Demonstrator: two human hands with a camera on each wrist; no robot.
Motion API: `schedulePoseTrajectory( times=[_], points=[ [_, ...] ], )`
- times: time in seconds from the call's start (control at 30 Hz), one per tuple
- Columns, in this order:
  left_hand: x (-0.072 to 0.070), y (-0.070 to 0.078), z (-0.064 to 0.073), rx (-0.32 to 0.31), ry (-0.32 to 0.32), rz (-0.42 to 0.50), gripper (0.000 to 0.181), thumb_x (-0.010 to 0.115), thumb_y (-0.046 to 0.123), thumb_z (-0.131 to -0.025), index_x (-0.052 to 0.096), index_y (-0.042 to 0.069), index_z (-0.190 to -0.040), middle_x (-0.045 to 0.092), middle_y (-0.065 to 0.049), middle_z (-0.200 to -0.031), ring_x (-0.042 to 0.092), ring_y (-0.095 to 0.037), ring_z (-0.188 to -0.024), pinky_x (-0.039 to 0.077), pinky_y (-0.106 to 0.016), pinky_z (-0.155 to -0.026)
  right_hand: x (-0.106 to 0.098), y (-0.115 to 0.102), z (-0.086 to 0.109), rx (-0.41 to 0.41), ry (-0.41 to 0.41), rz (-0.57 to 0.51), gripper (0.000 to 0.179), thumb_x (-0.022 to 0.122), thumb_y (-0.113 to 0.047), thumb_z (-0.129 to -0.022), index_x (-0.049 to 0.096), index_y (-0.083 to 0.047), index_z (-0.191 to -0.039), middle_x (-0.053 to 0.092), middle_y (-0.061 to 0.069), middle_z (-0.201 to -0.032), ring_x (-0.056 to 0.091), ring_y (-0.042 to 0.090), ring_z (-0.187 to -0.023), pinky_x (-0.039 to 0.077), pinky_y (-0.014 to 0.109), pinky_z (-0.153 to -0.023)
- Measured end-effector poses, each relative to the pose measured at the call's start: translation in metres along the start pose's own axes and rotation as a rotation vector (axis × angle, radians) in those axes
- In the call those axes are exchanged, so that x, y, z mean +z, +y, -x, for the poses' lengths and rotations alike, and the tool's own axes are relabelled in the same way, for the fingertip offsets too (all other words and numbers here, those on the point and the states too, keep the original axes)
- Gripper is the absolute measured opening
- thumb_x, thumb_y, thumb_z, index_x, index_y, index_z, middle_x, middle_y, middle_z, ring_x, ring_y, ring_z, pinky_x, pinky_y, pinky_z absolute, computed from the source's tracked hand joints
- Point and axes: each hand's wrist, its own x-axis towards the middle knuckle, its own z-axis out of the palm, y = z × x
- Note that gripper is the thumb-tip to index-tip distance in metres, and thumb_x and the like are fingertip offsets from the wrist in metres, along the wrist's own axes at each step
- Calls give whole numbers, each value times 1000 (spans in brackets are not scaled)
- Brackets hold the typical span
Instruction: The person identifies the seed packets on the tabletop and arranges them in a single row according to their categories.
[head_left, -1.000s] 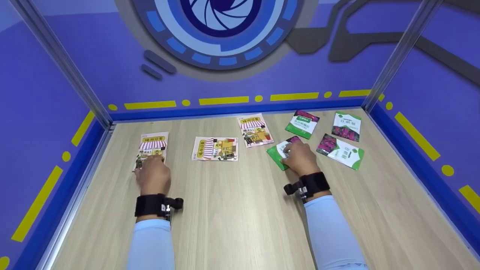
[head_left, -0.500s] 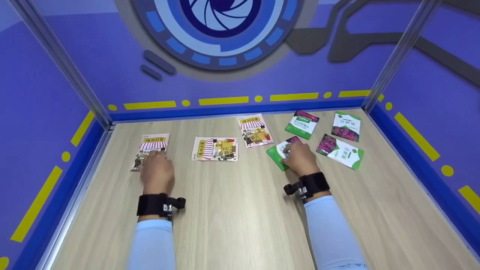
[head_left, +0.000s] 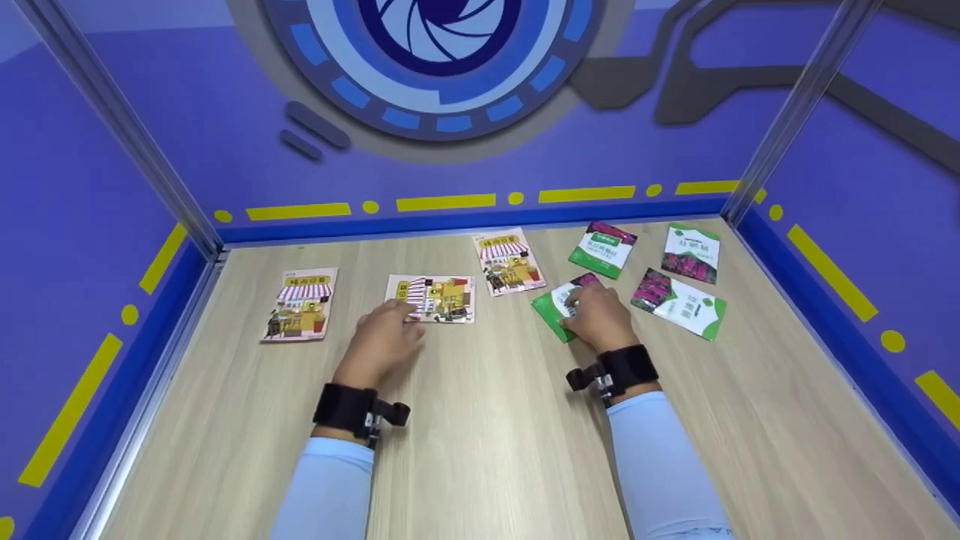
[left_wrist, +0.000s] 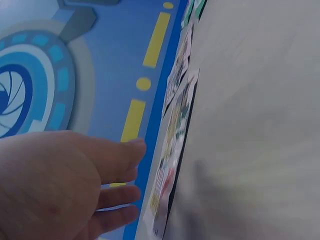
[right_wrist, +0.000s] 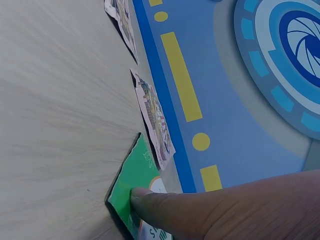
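My left hand [head_left: 382,341] has its fingers relaxed at the left end of a sideways pink card-like packet [head_left: 450,300] printed with a striped awning shop. In the left wrist view, the fingers [left_wrist: 120,200] are extended with nothing between them, and a gap shows beside the packet [left_wrist: 172,135]. My right hand [head_left: 604,319] holds a green-and-white flower seed packet [head_left: 553,307] flat on the table. The right wrist view has the thumb [right_wrist: 155,202] pressing the green face of that seed packet [right_wrist: 132,170]; the other fingers are out of sight there.
More pink packets lie at the far left [head_left: 300,305] and back middle [head_left: 510,261]. Beyond the right hand are several seed packets, including a back one [head_left: 604,249], a corner one [head_left: 691,253] and a sideways one [head_left: 681,302]. Blue-purple panels [head_left: 465,172] wall the table.
My left hand has left the far-left pink packet, now fully visible, and moved right to the sideways one. The right hand stays on its seed packet.
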Motion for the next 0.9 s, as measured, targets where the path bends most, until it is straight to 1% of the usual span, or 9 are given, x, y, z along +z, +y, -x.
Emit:
schedulePoseTrajectory(
  times=[0.07, 0.17, 0.3, 0.37, 0.47, 0.53, 0.63, 0.73, 0.9],
  points=[
    [5, 5, 0, 23, -15, -16, 50, 68, 29, -113, 67, 2, -155, 66, -21, -161, 60, -43, -154, 39, -63, -134, 0, 0, 0, 0, 1, -2, 38, 92, -23, -94, 83, -4, -126, 74, 24, -136, 67, 47, -124, 62, 63, -96],
    [10, 7, 1, 22, -54, -45, 50, 69, 31, -114, 66, 4, -156, 65, -20, -163, 59, -43, -156, 38, -63, -135, 0, -1, 1, -4, 4, 1, 38, 92, -23, -94, 83, -4, -125, 74, 24, -136, 67, 47, -125, 62, 63, -96],
    [11, 5, 3, -18, -112, -68, 54, 63, 34, -117, 61, 5, -162, 55, -24, -171, 51, -47, -161, 29, -73, -137, 0, 0, 0, -6, 1, 2, 38, 92, -23, -94, 83, -4, -126, 74, 24, -136, 67, 47, -123, 62, 63, -95],
    [11, 4, 3, -40, -121, -73, 55, 60, 35, -118, 59, 7, -165, 49, -27, -175, 47, -49, -164, 25, -78, -136, 0, 0, -1, -4, -1, 3, 39, 92, -24, -94, 83, -4, -127, 74, 24, -136, 68, 47, -123, 62, 63, -95],
    [10, 2, 4, -75, -112, -82, 56, 60, 38, -118, 59, 10, -166, 45, -29, -176, 45, -50, -165, 21, -84, -134, -1, 0, 0, -5, 4, 0, 39, 92, -24, -94, 83, -5, -127, 73, 24, -138, 67, 48, -125, 62, 64, -95],
    [10, 1, 4, -96, -95, -95, 57, 62, 41, -117, 60, 10, -165, 44, -31, -176, 43, -51, -165, 18, -86, -133, -1, 0, 2, -10, 14, -3, 38, 93, -24, -94, 83, -5, -126, 72, 25, -139, 67, 50, -126, 62, 65, -95],
    [10, 0, 4, -128, -68, -132, 59, 64, 46, -115, 63, 7, -160, 47, -31, -173, 41, -50, -166, 15, -87, -134, -1, 1, 3, -17, 26, -7, 38, 93, -24, -93, 83, -6, -124, 71, 25, -141, 66, 51, -128, 63, 66, -95],
    [11, -2, 3, -145, -40, -178, 63, 66, 49, -114, 65, 3, -156, 52, -30, -170, 40, -49, -167, 13, -87, -134, -1, 1, 4, -21, 29, -7, 38, 94, -24, -93, 83, -5, -125, 71, 25, -140, 67, 51, -127, 63, 66, -94],
    [11, -5, 2, -144, -9, -204, 64, 74, 41, -110, 63, -2, -156, 51, -29, -172, 37, -46, -170, 11, -86, -135, 0, 2, 2, -23, 28, 2, 38, 94, -24, -93, 83, -5, -125, 72, 25, -140, 67, 51, -125, 62, 65, -93]
  ],
)
